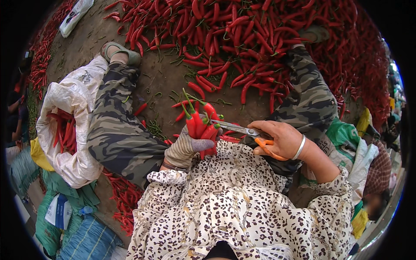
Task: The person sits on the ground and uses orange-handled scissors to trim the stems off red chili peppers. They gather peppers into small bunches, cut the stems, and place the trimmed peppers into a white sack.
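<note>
My left hand (183, 146), in a striped knit glove, is closed round a small bunch of red chili peppers (201, 125). Two of them keep long green stems that stick up, while others end in short green stubs. My bare right hand (281, 133) grips scissors (236, 127) with orange handles. Their metal blades point left and reach the stem ends of the peppers on the bunch's right side. Whether the blades are closed on a stem is too small to tell. A metal bangle circles my right wrist.
A large heap of red chilies (242, 39) spreads over the ground ahead, between and beyond my legs. Cut green stems (157, 129) litter the dirt. Left of my leg stands an open white sack (65, 93) with chilies inside. Green and blue sacks (89, 236) lie behind it; another person is at far right.
</note>
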A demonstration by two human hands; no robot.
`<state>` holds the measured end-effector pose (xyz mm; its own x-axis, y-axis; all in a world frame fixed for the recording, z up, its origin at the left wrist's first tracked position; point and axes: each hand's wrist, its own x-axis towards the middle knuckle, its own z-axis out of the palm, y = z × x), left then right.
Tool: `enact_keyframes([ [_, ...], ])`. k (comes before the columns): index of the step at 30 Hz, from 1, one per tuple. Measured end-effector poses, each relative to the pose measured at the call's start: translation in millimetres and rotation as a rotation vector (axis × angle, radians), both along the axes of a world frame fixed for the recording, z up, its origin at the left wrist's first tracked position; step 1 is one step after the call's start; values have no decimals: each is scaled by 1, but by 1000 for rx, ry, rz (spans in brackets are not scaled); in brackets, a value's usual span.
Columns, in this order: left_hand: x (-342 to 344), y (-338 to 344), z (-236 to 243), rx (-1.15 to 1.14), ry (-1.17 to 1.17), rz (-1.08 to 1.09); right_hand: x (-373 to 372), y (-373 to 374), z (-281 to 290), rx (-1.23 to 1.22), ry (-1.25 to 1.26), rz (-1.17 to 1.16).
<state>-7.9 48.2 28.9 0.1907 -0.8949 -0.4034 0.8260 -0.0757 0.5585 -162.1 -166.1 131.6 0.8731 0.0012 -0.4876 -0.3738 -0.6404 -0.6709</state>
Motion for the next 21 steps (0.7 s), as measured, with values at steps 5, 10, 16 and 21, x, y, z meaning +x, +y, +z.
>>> enact_keyframes([
  [5, -1, -1, 8, 7, 75, 12, 0, -1, 1, 35, 36, 7],
  [10, -3, 0, 8, 14, 92, 3, 1, -4, 1, 93, 62, 14],
  [16, 0, 1, 1, 4, 147, -60, -1, -4, -4, 131, 59, -2],
  [21, -1, 1, -1, 13, 153, -73, -2, -3, -10, 106, 43, -12],
])
